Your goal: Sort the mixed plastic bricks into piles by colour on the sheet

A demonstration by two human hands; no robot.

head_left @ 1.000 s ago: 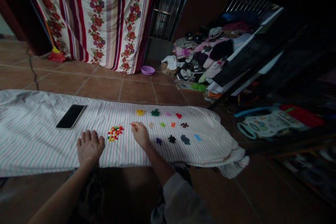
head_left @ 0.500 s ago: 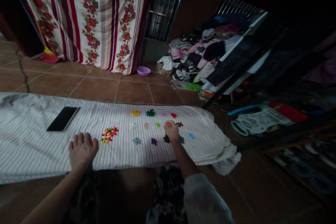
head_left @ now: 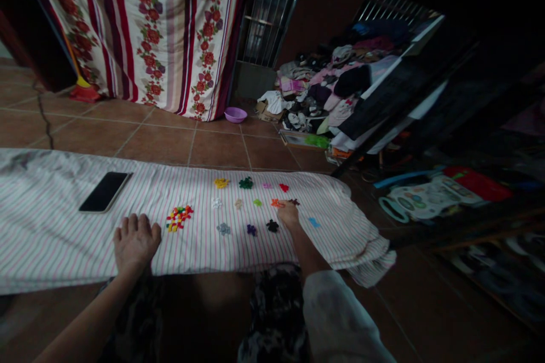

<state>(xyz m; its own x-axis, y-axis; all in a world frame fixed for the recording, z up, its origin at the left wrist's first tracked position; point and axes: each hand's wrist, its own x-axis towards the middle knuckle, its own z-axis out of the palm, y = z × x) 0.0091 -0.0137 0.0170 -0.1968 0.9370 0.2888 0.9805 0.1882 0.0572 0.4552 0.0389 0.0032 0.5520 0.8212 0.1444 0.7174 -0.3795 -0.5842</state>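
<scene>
You have your right hand point(head_left: 288, 215) at the orange pieces point(head_left: 276, 203), in the middle row of small coloured piles on the striped cloth point(head_left: 204, 255) covering the worktop. Its fingers are bunched at the near right edge of that pile; whether a piece is gripped cannot be told. The orange pieces lie loose, without a clear long axis.

Your left hand point(head_left: 136, 241) lies palm down on the cloth, fingers extended and holding nothing visible. Just beside it, to the right, is the multicoloured cluster point(head_left: 179, 218); its long axis slants from near left to far right.

Close to your right hand, the brown pieces point(head_left: 294, 202) sit just beyond the knuckles, the lime pieces point(head_left: 257, 202) to the left, the red pieces point(head_left: 284, 188) behind and the black pieces point(head_left: 272, 226) nearer you. Your wrist and forearm cover the cloth between the black pieces and the light blue pieces point(head_left: 314, 222); what lies beneath is hidden.

The phone point(head_left: 105, 192) lies beyond your left hand, dark face up, its long axis running from near left to far right. Between the two hands, the grey pieces point(head_left: 223, 229) and purple pieces point(head_left: 251, 230) occupy the near row.
</scene>
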